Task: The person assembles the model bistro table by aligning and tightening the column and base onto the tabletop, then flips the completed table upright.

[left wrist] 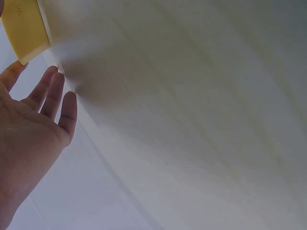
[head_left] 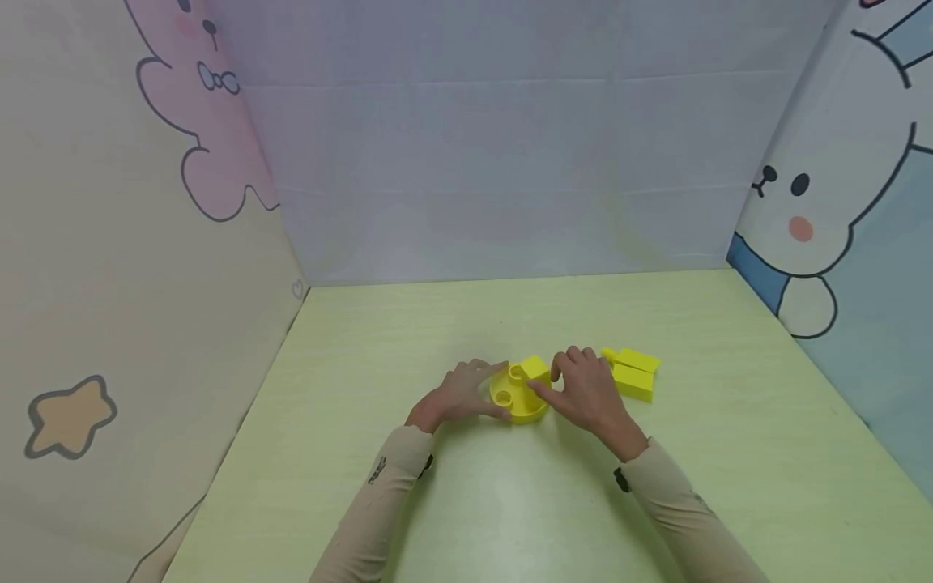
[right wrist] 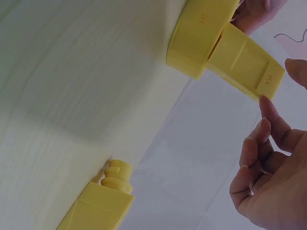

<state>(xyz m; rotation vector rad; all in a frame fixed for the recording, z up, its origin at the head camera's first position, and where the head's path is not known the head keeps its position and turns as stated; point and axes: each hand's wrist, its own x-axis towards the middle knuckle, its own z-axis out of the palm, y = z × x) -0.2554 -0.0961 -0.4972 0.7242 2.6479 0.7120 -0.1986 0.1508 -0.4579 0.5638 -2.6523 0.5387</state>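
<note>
- Well left of the round yellow base, the pale green tabletop ends against a light wall panel; a broad stretch of tabletop lies between that edge and the base.
- Just left of the base, the left hand grips it from its near and far sides, thumb and forefinger set wide apart; its other three fingers are spread just beside it.
- At the base itself, a raised rim encloses a shallow round dish; two hollow pegs stand inside on the left, and a yellow block rises on the right, jutting above the rim. How deep the block sits is hidden.
- Just right of the base, the right hand pinches the outer end of the block between thumb and forefinger, the remaining fingers curled toward the palm.
- Farther right of the base and apart from it, two yellow pieces lie together, one bearing a ridged knob; I cannot tell whether they are stacked.
- Well right of the base, past those pieces, the tabletop runs to another edge, beside a panel with a cartoon animal.
</note>
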